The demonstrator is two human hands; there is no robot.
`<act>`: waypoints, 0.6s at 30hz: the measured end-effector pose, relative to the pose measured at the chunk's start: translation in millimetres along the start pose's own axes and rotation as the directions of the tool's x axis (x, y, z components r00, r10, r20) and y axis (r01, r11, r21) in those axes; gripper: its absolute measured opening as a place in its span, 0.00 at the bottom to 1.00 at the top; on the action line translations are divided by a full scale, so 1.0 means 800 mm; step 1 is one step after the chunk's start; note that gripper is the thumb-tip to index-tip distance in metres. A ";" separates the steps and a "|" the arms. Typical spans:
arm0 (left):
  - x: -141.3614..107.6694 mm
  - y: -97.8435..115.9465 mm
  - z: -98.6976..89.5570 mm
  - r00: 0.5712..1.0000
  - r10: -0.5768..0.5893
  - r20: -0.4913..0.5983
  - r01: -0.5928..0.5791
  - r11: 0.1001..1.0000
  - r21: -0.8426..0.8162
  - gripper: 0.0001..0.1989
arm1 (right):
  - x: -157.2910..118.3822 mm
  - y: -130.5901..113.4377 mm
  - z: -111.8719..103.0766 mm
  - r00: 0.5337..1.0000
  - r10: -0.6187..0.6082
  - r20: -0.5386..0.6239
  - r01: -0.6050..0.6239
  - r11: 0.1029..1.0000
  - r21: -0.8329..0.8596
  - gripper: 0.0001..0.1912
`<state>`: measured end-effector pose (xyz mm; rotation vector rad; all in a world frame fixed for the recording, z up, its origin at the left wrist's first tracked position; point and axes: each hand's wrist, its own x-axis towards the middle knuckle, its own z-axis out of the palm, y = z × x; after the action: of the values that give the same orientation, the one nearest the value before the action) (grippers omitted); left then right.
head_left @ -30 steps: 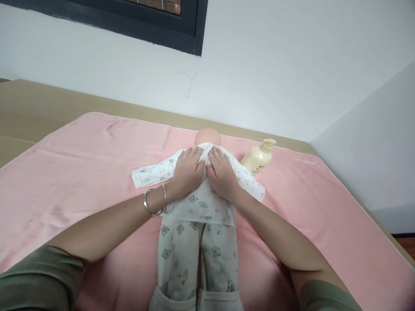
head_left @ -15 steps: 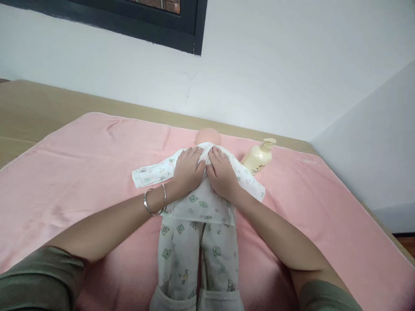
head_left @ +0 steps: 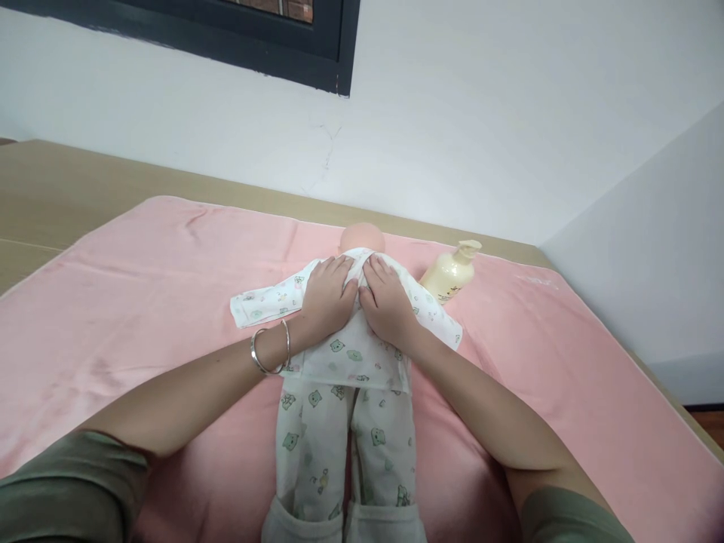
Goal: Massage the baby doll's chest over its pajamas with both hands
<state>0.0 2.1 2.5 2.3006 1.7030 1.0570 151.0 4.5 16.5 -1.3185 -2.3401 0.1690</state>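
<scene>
A doll lies on a pink blanket, its bald head away from me. It wears a white printed top with the sleeves spread, and matching printed trousers whose cuffs reach the bottom edge of the view. My left hand, with two silver bangles at the wrist, rests flat on the left upper part of the top. My right hand lies flat on the upper right part. Both hands are open, thumbs almost meeting at the middle. The doll's face is not visible.
A cream pump bottle stands tilted beside the right sleeve. The pink blanket covers much of a wooden surface. Behind it rises a white wall with a dark window frame.
</scene>
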 end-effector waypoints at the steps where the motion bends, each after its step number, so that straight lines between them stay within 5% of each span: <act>1: 0.000 0.000 0.000 1.000 0.002 -0.001 -0.002 1.000 0.002 0.21 | 0.000 0.000 0.000 1.000 -0.001 -0.001 0.001 1.000 0.000 0.33; 11: 0.002 -0.001 0.000 1.000 0.007 0.003 -0.007 1.000 0.020 0.22 | 0.000 0.000 0.000 1.000 0.004 -0.005 -0.004 1.000 0.001 0.33; 18: -0.029 0.026 -0.008 0.994 0.107 0.006 -0.106 0.972 0.211 0.25 | 0.013 0.022 -0.018 0.989 -0.028 0.143 0.023 0.999 0.039 0.35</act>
<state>9.9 -27.6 5.9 2.5459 1.7917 0.9412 166.6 21.1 27.2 -1.2973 -2.4590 0.3077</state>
